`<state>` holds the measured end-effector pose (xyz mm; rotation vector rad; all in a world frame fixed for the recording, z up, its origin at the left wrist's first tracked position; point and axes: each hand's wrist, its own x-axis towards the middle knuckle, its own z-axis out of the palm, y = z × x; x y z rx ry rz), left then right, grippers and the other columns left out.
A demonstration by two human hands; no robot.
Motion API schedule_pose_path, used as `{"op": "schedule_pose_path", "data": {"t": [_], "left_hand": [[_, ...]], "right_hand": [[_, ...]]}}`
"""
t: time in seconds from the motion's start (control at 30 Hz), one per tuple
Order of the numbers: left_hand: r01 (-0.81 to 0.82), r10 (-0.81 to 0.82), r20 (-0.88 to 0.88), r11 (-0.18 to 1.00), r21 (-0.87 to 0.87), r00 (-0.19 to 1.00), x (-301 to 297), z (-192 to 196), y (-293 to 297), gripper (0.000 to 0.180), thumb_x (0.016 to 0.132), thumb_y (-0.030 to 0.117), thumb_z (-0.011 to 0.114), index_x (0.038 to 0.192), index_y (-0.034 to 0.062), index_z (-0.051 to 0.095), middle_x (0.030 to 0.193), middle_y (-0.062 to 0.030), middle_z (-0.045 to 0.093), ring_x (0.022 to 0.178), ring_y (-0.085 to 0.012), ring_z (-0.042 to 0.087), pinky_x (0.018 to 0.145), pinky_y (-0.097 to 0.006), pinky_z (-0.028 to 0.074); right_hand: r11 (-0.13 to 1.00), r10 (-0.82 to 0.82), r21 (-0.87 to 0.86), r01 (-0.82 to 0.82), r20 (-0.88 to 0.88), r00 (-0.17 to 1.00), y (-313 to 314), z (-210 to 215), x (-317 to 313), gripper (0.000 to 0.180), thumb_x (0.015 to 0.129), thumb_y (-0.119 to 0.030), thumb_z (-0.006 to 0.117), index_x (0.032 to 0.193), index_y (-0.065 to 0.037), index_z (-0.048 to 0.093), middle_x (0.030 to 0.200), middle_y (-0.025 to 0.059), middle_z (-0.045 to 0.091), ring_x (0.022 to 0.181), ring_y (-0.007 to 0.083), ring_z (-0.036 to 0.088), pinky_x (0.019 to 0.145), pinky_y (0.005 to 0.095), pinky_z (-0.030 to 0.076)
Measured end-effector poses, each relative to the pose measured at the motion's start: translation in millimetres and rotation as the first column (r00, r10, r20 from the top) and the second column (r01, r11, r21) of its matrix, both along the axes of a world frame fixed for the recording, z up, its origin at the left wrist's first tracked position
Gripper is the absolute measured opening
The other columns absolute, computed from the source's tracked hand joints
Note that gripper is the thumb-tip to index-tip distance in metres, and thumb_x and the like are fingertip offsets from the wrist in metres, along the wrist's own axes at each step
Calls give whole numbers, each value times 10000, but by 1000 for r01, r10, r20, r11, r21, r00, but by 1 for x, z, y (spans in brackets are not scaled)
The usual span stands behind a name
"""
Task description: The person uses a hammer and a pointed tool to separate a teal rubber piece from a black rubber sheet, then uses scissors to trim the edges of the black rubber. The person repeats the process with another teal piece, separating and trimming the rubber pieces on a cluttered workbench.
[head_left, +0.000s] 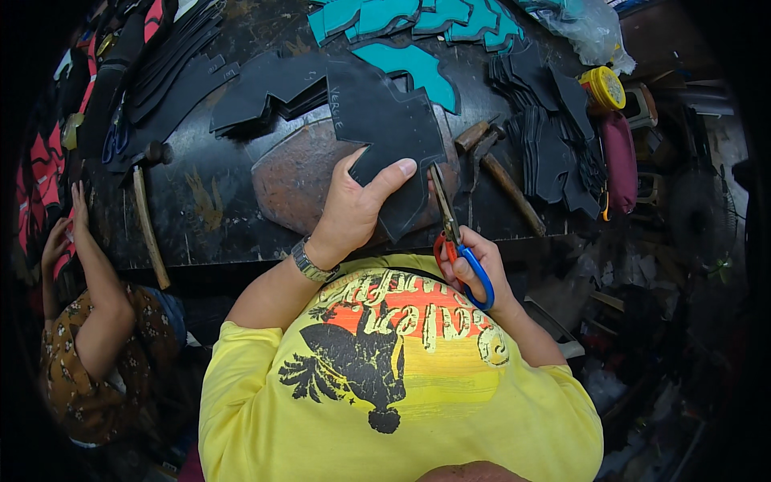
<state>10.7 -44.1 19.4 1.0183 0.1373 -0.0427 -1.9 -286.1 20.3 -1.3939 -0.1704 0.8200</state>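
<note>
A person in a yellow printed shirt (401, 386) stands at a dark worktable (201, 201), seen from above. Near the centre of the frame, the left hand (357, 205) grips a large black cut-out sheet (389, 128) with stepped edges, thumb pressed flat on top and fingers hidden beneath it. The sheet extends up and away from that hand, lying over a worn brown oval slab (293, 181) on the table. Just to the right, the right hand (474, 265) is closed through the red and blue handles of a pair of scissors (450, 221); the blades point upward and meet the sheet's lower right edge (whether they are parted is too small to tell).

A wooden-handled hammer (148, 217) lies at centre left, and two more hammers (502, 173) lie right of the sheet. Teal cut-outs (409, 20) fill the top centre, and stacks of black pieces (554, 136) sit at upper right beside a yellow tape roll (602, 87). In the lower left, another person in a brown floral top (80, 377) reaches toward red pieces (40, 173).
</note>
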Motion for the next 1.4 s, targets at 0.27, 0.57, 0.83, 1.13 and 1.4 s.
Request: {"op": "schedule_pose_path", "data": {"t": [0.27,0.57,0.83,1.13,1.4], "left_hand": [[-50,50,-9,999,-20,999,-1,0,-2,187,980,152,689,1078,-6,705,965,-46,741,815,-93,685,739,-239,556],[-44,44,-6,999,14,999,-1,2,1,197,978,162,698,1068,-13,711,952,-26,729,807,-70,660,723,-233,545],[-1,2,-9,997,72,1000,0,2,7,210,976,96,657,1144,-31,657,1038,-112,731,895,-177,728,810,-304,603],[-17,18,-6,997,82,1000,0,3,10,232,965,175,722,1093,-17,706,989,-34,733,847,-83,673,761,-243,554],[21,-21,-4,998,58,1000,1,2,16,222,965,162,718,1085,-24,701,986,-52,737,848,-95,685,752,-244,559]], "right_hand": [[1000,1,-17,0,65,998,3,2,-4,473,904,-454,790,1003,-48,569,764,-53,513,635,5,438,566,181,358],[1000,-8,7,8,46,999,7,4,-3,418,916,-362,801,1020,-39,558,781,-45,512,655,0,440,582,178,362],[990,6,-140,2,61,998,9,9,-4,563,874,-594,762,978,-71,582,746,-51,532,635,20,466,578,186,355],[997,24,-72,-15,118,993,6,6,-1,305,917,-219,803,993,-42,566,815,-36,536,694,-2,490,601,168,390],[999,24,-26,-24,-4,1000,5,7,3,298,883,-184,832,972,-46,583,789,-33,558,655,-11,500,573,154,388]]}}
